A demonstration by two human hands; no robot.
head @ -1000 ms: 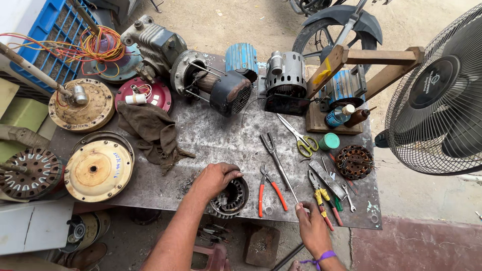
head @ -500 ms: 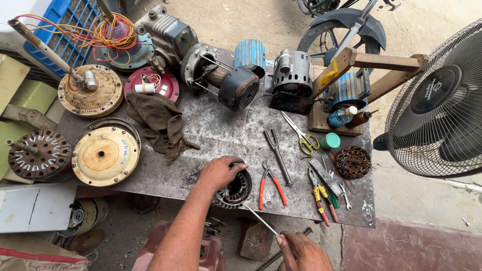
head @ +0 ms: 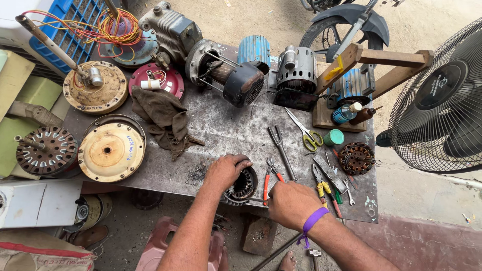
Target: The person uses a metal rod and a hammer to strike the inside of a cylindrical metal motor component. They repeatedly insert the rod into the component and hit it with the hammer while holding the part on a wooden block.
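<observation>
My left hand grips the top of a round motor stator that stands at the near edge of the grey metal table. My right hand, with a purple band on its wrist, is closed on a thin metal tool. The tool's tip points left into the stator's side. Both forearms come up from the bottom of the head view.
Orange-handled pliers, yellow-handled scissors and other hand tools lie right of the stator. A brown rag, round fan covers and several motors fill the left and back. A standing fan is at the right.
My right hand has risen from below the table's edge to the stator, with the thin tool in it. My left hand has stayed on the stator. The view has shifted closer.
</observation>
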